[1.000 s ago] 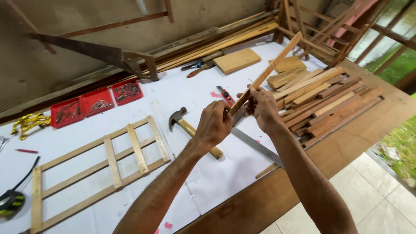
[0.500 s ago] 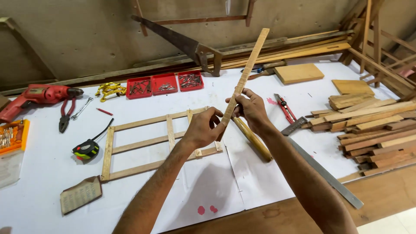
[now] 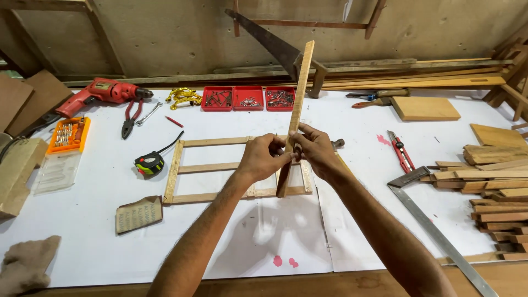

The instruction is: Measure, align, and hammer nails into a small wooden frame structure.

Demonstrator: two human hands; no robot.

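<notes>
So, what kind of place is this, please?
Most likely a small woodworking shop. A hand saw leans on the wall, a red drill lies on the bench, wood pieces are stacked, and both hands hold a wooden strip.

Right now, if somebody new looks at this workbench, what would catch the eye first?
First, the two hands, left hand and right hand, meeting at mid-bench and holding a long wooden strip almost upright. Right under them a ladder-like wooden frame lies flat on the white table. At the back left, a red power drill stands out, with three red trays of fasteners along the back edge.
</notes>
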